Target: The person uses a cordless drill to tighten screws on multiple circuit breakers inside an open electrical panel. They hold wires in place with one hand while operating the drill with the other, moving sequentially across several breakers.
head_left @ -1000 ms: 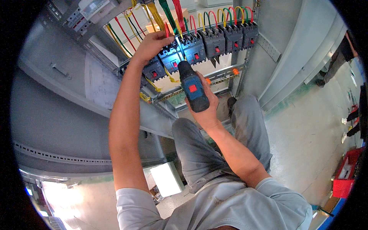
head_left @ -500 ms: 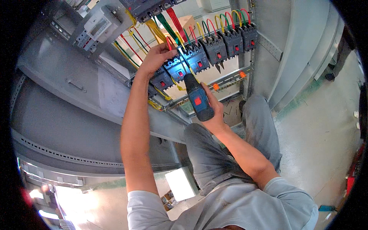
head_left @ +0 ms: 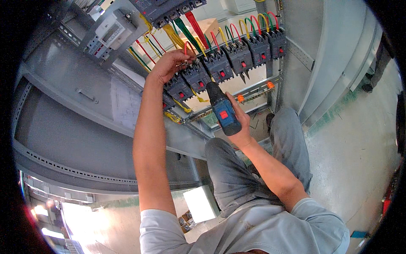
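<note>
My right hand (head_left: 242,129) grips a blue-and-black cordless drill (head_left: 225,113) with a red patch on it. The drill's black nose points up toward the row of circuit breakers, just below a dark breaker with a red switch (head_left: 218,67). My left hand (head_left: 170,67) is at the top of another breaker (head_left: 196,78) to the left, fingers pinched together beside a looped red wire (head_left: 187,45). What sits between those fingertips is too small to make out. Short red, yellow and green wires (head_left: 253,22) arch from the tops of the breakers on the right.
A larger breaker (head_left: 167,10) hangs above, with thick green and red wires (head_left: 195,27) below it. A meter (head_left: 111,28) is at the upper left. Grey cabinet panels (head_left: 80,89) flank me. Orange insulators (head_left: 240,98) sit on a lower rail. A white box (head_left: 201,204) stands beside my leg.
The drill has drawn back slightly down and right from the breakers, and its light on them is gone. My left fingers have curled in more beside the red wire.
</note>
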The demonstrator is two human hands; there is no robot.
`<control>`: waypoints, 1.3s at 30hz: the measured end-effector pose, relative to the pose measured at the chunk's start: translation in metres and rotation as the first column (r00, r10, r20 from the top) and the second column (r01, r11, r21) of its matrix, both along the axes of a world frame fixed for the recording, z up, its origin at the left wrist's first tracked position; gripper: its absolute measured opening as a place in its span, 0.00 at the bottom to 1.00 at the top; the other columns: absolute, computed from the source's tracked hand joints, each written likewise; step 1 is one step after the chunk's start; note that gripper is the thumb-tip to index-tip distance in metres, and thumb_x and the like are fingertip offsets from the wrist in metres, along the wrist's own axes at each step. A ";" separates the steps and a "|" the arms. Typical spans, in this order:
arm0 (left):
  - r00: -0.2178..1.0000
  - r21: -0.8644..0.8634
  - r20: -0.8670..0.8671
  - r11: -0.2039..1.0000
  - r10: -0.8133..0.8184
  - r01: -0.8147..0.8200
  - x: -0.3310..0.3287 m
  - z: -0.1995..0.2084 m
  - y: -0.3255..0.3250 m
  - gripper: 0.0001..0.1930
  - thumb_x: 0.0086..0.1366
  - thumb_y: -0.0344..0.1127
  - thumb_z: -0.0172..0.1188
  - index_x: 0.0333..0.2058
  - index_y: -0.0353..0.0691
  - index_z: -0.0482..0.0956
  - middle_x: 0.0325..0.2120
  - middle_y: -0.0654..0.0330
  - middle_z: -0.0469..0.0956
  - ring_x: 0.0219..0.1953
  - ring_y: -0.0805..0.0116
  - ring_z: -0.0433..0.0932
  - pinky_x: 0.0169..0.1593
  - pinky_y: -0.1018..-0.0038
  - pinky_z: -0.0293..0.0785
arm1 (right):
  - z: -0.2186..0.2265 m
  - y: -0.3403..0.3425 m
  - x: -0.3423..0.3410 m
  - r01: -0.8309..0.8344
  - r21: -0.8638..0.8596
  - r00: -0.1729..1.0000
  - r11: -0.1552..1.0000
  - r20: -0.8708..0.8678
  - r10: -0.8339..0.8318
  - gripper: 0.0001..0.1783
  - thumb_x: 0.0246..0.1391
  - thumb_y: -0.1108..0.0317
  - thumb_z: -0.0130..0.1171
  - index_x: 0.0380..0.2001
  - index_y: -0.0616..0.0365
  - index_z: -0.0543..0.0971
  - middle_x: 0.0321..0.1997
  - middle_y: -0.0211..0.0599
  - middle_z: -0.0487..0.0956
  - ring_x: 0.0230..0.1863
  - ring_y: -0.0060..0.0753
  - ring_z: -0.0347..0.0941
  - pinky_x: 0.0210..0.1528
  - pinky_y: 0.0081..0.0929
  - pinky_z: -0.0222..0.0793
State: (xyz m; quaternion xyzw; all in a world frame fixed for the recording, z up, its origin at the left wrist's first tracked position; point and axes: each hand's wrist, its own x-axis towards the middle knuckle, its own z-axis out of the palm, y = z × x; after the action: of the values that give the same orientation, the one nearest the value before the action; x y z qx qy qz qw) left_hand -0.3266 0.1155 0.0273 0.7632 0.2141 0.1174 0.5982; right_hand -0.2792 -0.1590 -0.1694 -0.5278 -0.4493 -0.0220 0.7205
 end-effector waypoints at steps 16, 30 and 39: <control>0.996 0.334 0.023 0.938 0.091 -0.093 0.012 -0.021 -0.006 0.14 0.59 0.35 0.75 0.43 0.39 0.86 0.34 0.69 0.83 0.35 0.77 0.76 0.41 0.77 0.71 | 0.015 -0.037 -0.010 -0.013 -0.047 0.998 0.999 0.055 0.016 0.47 0.47 0.77 0.72 0.72 0.59 0.66 0.58 0.44 0.81 0.54 0.30 0.80 0.58 0.30 0.74; 0.991 0.417 0.069 0.899 0.113 -0.132 0.016 -0.031 -0.009 0.13 0.60 0.33 0.74 0.42 0.36 0.87 0.33 0.66 0.84 0.34 0.76 0.78 0.43 0.76 0.75 | 0.048 -0.033 -0.016 -0.036 -0.065 0.998 0.997 0.043 0.039 0.46 0.47 0.77 0.71 0.71 0.64 0.66 0.61 0.58 0.79 0.60 0.45 0.80 0.60 0.33 0.73; 0.988 0.342 0.081 0.927 0.134 -0.154 0.018 -0.028 -0.009 0.13 0.59 0.33 0.74 0.42 0.36 0.87 0.34 0.66 0.85 0.35 0.75 0.78 0.45 0.76 0.75 | 0.062 -0.028 -0.017 0.029 -0.096 0.997 0.995 0.070 -0.022 0.43 0.47 0.81 0.67 0.70 0.63 0.68 0.59 0.54 0.81 0.58 0.41 0.81 0.59 0.32 0.74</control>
State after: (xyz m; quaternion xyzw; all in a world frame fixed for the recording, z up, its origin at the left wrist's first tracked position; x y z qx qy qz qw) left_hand -0.3088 0.1069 -0.0008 0.8353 0.2288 0.2183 0.4498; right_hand -0.2966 -0.1868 -0.1072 -0.5667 -0.4675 -0.0274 0.6779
